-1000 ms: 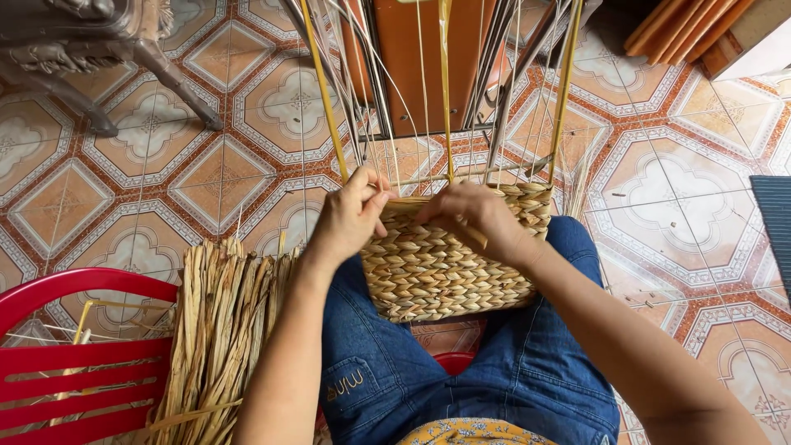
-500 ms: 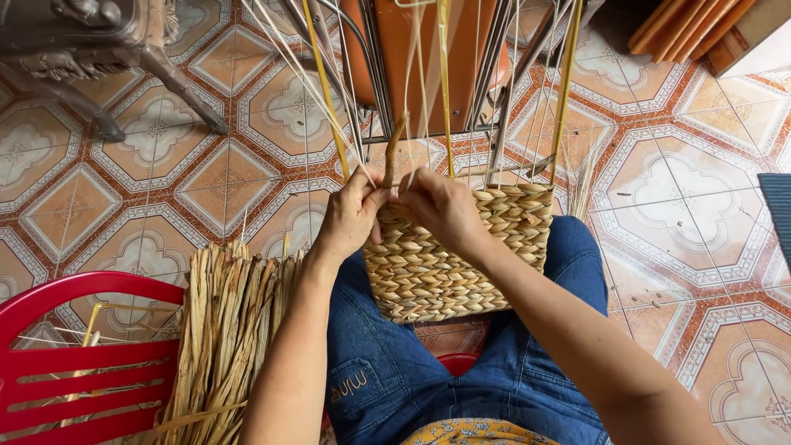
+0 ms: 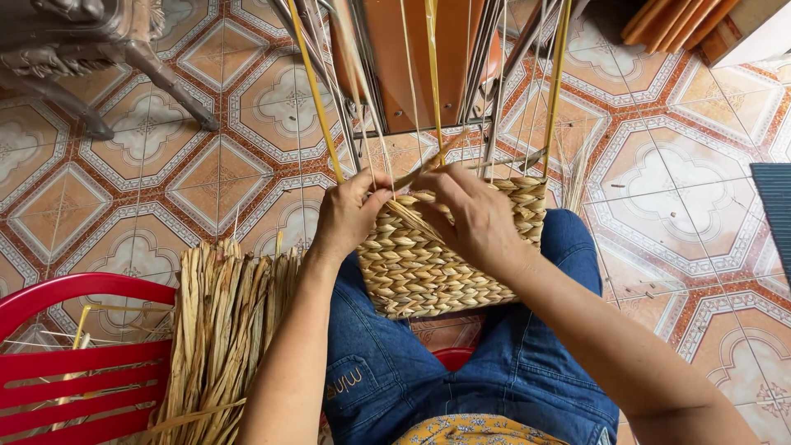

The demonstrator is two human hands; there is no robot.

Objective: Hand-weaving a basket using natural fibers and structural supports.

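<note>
We've only one view, the head cam, so no 2nd view shares anything w/ it. It sits high on the person's head and looks steeply down, tilted a bit fwd over the lap. We're close: forearms enter from the bottom edge, the left hand (image 3: 350, 216) and right hand (image 3: 474, 218) meet just above frame centre at the woven basket (image 3: 441, 264), which fills the middle. Jeans-clad knees run down to the bottom centre. Tiled floor (image 3: 206, 132) spreads across the upper half; a red chair (image 3: 74, 363) sits lower left.
</note>
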